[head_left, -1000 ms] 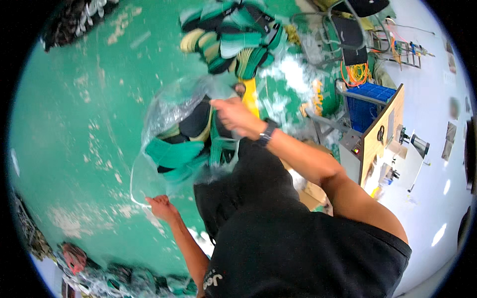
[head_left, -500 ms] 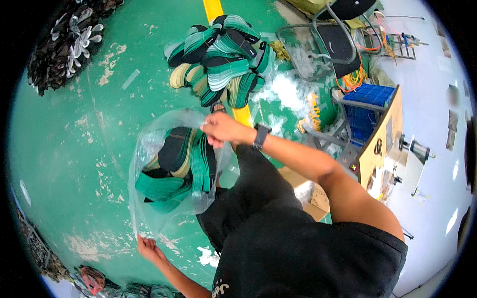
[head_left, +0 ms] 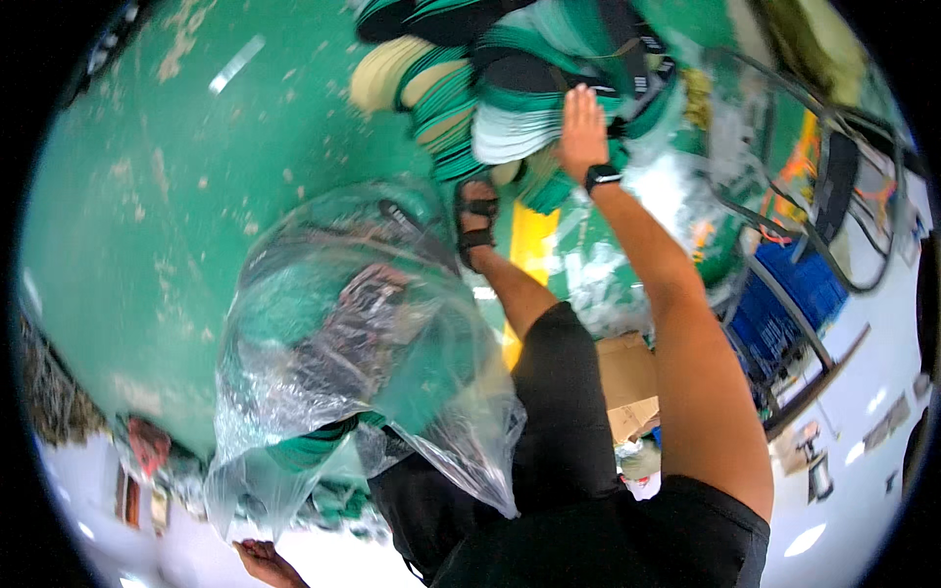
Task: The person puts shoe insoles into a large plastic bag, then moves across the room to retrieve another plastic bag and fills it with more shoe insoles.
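A big clear plastic bag [head_left: 294, 353] spreads in front of my legs, with green and dark bundles of shoe insoles [head_left: 314, 446] partly visible through its film. My left hand [head_left: 263, 563], at the lower left, pinches the bag's edge; some of its fingers are hard to see. My right arm stretches forward, and my right hand [head_left: 584, 132] is open, fingers straight, over a pile of bundled insoles [head_left: 520, 73] in green, black, tan and white. Motion blur hides whether it touches the bundles.
My sandalled foot [head_left: 477, 211] stands beside the pile, near a yellow floor line [head_left: 534, 245]. To the right are a cardboard box [head_left: 627, 377], a metal-framed chair [head_left: 833, 196], a blue seat [head_left: 789, 294] and plastic scraps. More bags [head_left: 162, 451] lie at the lower left.
My right hand has let go of the bag's rim and moved forward and right to the insole pile. The bag's mouth has sagged toward me. My left hand still holds its edge.
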A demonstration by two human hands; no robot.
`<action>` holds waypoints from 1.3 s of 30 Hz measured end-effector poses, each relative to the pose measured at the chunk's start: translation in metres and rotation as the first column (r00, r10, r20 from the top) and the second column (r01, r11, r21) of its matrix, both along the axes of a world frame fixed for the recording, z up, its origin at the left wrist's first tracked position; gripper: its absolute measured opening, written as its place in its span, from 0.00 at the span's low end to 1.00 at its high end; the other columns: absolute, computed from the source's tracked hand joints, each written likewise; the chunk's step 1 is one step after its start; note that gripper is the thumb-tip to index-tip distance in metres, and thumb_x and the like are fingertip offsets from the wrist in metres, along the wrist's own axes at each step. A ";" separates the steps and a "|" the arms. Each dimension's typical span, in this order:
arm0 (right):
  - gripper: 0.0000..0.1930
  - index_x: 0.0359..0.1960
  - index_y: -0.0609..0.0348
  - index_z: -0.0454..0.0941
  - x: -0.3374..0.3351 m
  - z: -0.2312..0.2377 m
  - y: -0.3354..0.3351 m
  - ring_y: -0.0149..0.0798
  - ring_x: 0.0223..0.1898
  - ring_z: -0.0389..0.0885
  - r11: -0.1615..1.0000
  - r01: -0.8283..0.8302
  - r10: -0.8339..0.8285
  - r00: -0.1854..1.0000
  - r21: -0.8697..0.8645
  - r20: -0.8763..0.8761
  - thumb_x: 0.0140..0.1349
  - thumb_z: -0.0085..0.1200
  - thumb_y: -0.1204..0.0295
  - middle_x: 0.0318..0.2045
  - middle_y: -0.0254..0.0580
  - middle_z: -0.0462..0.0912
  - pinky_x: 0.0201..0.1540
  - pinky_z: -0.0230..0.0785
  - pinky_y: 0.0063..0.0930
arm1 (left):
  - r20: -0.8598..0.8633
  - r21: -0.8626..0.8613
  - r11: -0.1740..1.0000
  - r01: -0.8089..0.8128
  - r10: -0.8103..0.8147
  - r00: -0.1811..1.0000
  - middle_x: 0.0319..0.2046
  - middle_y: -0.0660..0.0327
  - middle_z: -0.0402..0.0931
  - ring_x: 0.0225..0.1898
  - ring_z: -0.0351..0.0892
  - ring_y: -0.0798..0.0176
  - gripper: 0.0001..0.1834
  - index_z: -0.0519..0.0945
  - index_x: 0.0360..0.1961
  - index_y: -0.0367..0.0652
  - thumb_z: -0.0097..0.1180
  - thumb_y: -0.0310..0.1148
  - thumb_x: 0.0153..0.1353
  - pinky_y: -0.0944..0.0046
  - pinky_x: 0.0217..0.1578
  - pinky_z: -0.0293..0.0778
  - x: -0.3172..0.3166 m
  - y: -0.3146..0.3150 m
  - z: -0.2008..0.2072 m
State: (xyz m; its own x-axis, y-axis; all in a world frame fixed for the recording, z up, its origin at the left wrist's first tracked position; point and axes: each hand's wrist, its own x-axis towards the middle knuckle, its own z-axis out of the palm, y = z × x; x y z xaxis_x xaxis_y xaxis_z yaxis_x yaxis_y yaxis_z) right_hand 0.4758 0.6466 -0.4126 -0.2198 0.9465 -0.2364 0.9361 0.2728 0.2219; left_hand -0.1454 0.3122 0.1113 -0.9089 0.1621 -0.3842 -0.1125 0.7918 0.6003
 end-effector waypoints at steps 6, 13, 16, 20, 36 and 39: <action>0.58 0.61 0.70 0.50 -0.008 -0.032 0.038 0.56 0.60 0.59 0.999 -0.017 0.031 0.909 0.038 -0.415 0.28 0.71 0.59 0.58 0.60 0.61 0.61 0.52 0.46 | -0.145 -0.137 0.989 0.061 -0.081 0.986 0.14 0.71 0.50 0.16 0.49 0.77 0.14 0.63 0.20 0.45 0.43 0.31 0.64 0.75 0.17 0.47 0.020 -0.038 0.022; 0.45 0.56 0.71 0.58 -0.009 0.026 0.049 0.59 0.46 0.72 0.991 0.036 -0.093 0.876 -0.128 -0.473 0.39 0.65 0.56 0.45 0.59 0.73 0.51 0.64 0.40 | 0.134 0.184 0.983 -0.015 -0.010 0.991 0.08 0.73 0.47 0.12 0.43 0.76 0.19 0.75 0.31 0.35 0.38 0.39 0.68 0.71 0.17 0.45 0.057 -0.032 -0.013; 0.38 0.55 0.70 0.61 -0.066 0.123 0.014 0.43 0.44 0.74 0.858 0.192 -0.491 0.578 -0.477 -0.652 0.44 0.64 0.62 0.44 0.48 0.76 0.49 0.65 0.31 | 0.256 0.367 0.930 -0.035 -0.064 0.965 0.08 0.74 0.47 0.11 0.44 0.77 0.22 0.73 0.46 0.28 0.37 0.39 0.68 0.72 0.18 0.45 0.037 -0.062 -0.001; 0.34 0.55 0.68 0.63 -0.143 0.313 -0.021 0.36 0.45 0.73 0.791 0.030 -0.575 0.373 -0.611 -0.728 0.47 0.61 0.65 0.46 0.45 0.75 0.50 0.64 0.28 | 0.343 0.502 0.862 -0.075 -0.119 0.932 0.09 0.73 0.48 0.12 0.45 0.78 0.23 0.65 0.55 0.27 0.37 0.36 0.68 0.73 0.17 0.46 0.026 -0.084 0.005; 0.37 0.52 0.70 0.65 -0.497 0.382 -0.202 0.52 0.45 0.73 0.470 -0.600 0.062 0.754 -0.647 -0.654 0.43 0.62 0.57 0.45 0.60 0.73 0.44 0.66 0.39 | 0.361 0.673 0.737 -0.064 -0.251 0.898 0.10 0.73 0.49 0.14 0.45 0.79 0.20 0.67 0.54 0.25 0.37 0.31 0.68 0.73 0.17 0.44 0.000 -0.112 0.006; 0.42 0.60 0.63 0.58 -0.467 0.430 -0.243 0.53 0.62 0.55 0.647 -0.738 0.368 0.524 -0.193 -0.768 0.41 0.62 0.61 0.62 0.56 0.55 0.61 0.50 0.47 | 0.354 0.657 0.751 -0.064 -0.233 0.906 0.12 0.73 0.49 0.15 0.45 0.79 0.20 0.66 0.54 0.25 0.37 0.31 0.68 0.73 0.18 0.44 0.001 -0.103 0.005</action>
State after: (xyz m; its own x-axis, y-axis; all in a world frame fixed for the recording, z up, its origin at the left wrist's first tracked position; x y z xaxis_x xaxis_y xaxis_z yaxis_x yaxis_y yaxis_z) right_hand 0.0092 0.4036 0.0177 -0.9140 0.3735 -0.1586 0.3838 0.6690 -0.6365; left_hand -0.1445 0.2097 0.1163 -0.6723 0.5710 -0.4711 -0.4040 0.2504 0.8799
